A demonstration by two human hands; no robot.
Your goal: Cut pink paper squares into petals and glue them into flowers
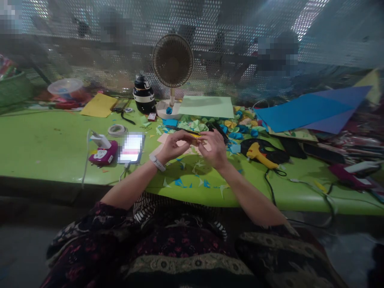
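My left hand and my right hand meet above the table, fingertips pinched together on a small yellow piece of paper. Fingers hide most of that piece, so its shape is unclear. Pale pink paper lies beneath and beside the hands. Just beyond them is a heap of folded paper pieces in yellow, green and blue. Blue and pale green paper scraps are scattered on the near side of the hands.
The green table carries a lit phone, a purple adapter and a roll of tape at left. Behind stand a black bottle and a fan. A yellow glue gun and blue sheets lie at right.
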